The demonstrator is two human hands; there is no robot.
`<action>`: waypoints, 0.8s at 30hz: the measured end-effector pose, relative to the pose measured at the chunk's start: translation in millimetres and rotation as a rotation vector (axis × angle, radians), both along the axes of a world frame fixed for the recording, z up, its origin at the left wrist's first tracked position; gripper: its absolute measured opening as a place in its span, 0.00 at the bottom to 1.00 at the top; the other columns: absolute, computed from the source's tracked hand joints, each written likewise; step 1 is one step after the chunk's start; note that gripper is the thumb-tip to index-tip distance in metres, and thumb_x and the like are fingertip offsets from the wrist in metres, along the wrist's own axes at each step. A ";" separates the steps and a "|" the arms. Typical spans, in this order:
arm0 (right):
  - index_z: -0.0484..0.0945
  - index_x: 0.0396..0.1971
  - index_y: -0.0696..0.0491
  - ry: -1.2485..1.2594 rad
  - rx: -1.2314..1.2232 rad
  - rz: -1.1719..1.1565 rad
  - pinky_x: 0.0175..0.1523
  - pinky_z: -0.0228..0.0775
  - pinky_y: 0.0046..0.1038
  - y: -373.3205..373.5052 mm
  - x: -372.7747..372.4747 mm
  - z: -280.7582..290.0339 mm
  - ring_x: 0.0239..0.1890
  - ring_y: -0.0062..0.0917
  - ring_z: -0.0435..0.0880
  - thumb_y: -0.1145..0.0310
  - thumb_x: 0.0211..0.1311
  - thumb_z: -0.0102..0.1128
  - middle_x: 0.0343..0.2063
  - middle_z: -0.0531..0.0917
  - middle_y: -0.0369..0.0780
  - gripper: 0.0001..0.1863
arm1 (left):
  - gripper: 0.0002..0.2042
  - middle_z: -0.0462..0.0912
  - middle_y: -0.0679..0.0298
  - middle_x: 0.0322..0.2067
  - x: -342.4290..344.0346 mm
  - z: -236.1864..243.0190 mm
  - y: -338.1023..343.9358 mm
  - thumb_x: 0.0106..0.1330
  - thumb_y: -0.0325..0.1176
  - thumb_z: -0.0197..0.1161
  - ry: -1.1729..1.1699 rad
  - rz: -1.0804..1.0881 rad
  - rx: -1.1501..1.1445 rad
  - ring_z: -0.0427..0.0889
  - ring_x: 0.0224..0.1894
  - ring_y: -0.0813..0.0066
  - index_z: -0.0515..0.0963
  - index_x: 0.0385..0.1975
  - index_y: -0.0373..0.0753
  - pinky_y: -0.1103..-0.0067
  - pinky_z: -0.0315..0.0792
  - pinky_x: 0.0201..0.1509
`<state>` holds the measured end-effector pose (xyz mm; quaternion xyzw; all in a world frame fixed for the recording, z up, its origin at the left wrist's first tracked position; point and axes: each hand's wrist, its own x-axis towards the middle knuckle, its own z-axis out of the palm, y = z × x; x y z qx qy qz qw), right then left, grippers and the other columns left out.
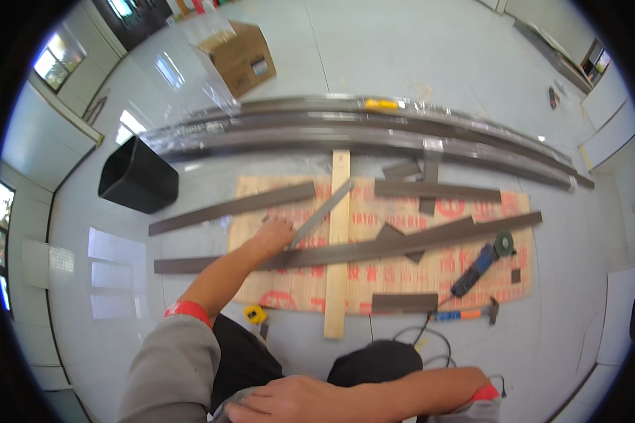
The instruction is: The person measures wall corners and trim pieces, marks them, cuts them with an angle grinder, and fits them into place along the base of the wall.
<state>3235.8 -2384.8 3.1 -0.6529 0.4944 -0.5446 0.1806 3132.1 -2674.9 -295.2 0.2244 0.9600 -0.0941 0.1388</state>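
Left hand (pixel 274 236) at a slim grey metal strip (pixel 321 213)

The strip slants over a tan, red-printed board (pixel 402 278), its far end on a pale wooden batten (pixel 335 296); the left hand's fingers curve at its near end, too blurred to tell whether they grip; the right hand (pixel 286 402) lies near the black-trousered legs (pixel 375 363); whether it holds anything, I cannot tell; a blue-and-black angle grinder (pixel 477 269) lies right.

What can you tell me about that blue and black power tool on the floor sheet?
The power tool looks like an angle grinder: slim blue-and-black body, round dark disc with a paler centre. It lies slanted on the red-printed sheet, disc end up and right, above the hammer. A black cable seems to leave its lower end.
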 end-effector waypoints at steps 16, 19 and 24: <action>0.77 0.35 0.58 0.417 0.534 0.393 0.32 0.78 0.40 -8.0 21.6 -21.3 0.31 0.43 0.87 0.68 0.60 0.56 0.25 0.83 0.49 0.09 | 0.18 0.85 0.53 0.40 26.8 13.7 8.1 0.56 0.44 0.66 -0.347 0.222 0.188 0.84 0.45 0.53 0.83 0.42 0.41 0.58 0.74 0.49; 0.75 0.33 0.58 0.131 0.535 0.157 0.31 0.76 0.44 -7.0 19.3 -45.7 0.29 0.47 0.85 0.68 0.62 0.57 0.22 0.81 0.51 0.08 | 0.19 0.85 0.51 0.40 35.1 24.8 6.6 0.57 0.43 0.65 -0.423 0.292 0.204 0.84 0.45 0.51 0.82 0.44 0.39 0.60 0.75 0.48; 0.72 0.35 0.58 -0.274 0.560 0.264 0.35 0.75 0.38 -11.2 22.5 -46.2 0.30 0.43 0.85 0.67 0.70 0.53 0.25 0.82 0.48 0.09 | 0.19 0.84 0.50 0.40 25.8 20.9 14.1 0.57 0.42 0.66 -0.413 0.282 0.344 0.84 0.45 0.50 0.82 0.45 0.37 0.61 0.76 0.50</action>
